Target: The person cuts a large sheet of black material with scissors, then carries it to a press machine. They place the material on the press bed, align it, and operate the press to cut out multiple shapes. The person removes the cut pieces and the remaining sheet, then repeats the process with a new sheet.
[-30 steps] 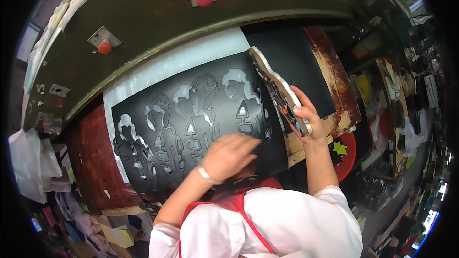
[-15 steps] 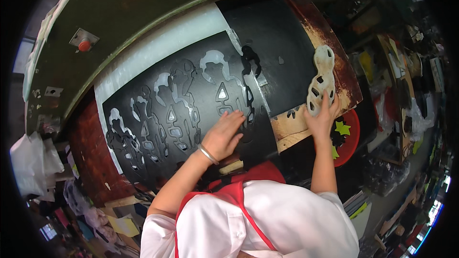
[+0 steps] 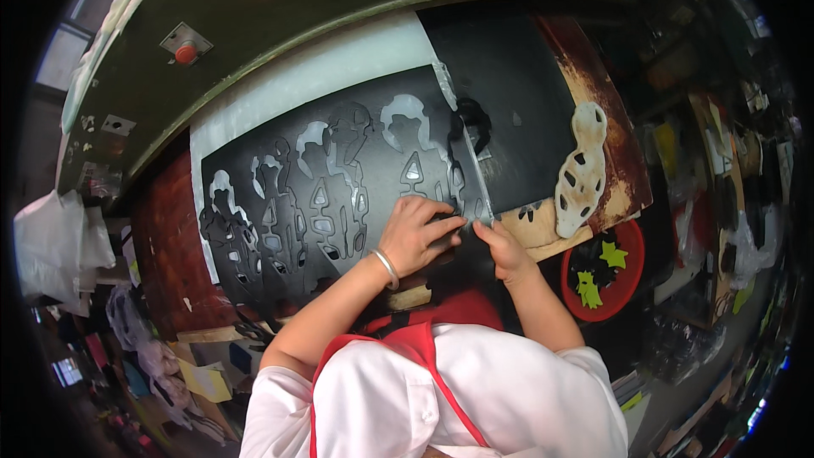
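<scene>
A black sheet (image 3: 386, 225) with several rows of skeletal shoe-sole cutouts lies on the work surface. My left hand (image 3: 415, 237) rests on its near right part, fingers bent but apart. Beside it, my right hand (image 3: 509, 253) is closed at the sheet's right edge, its thumb toward the left fingertips; its other fingers are partly hidden. A loose-looking black strip (image 3: 476, 123) curls over that edge farther away. To the right, the beige sole-shaped piece with holes (image 3: 570, 203) lies on a worn board (image 3: 627, 195), apart from both hands.
A pale translucent sheet (image 3: 339, 51) shows behind the black one. The green machine beam (image 3: 254, 25) crosses the far side with red buttons (image 3: 186, 53). A red bowl (image 3: 634, 276) holding yellow-green and black scraps stands at right. A reddish board (image 3: 161, 237) lies at left.
My right hand has left the beige piece and moved left to the black sheet's edge. My left hand has shifted slightly right, its fingers now bent. The whole view has shifted a little.
</scene>
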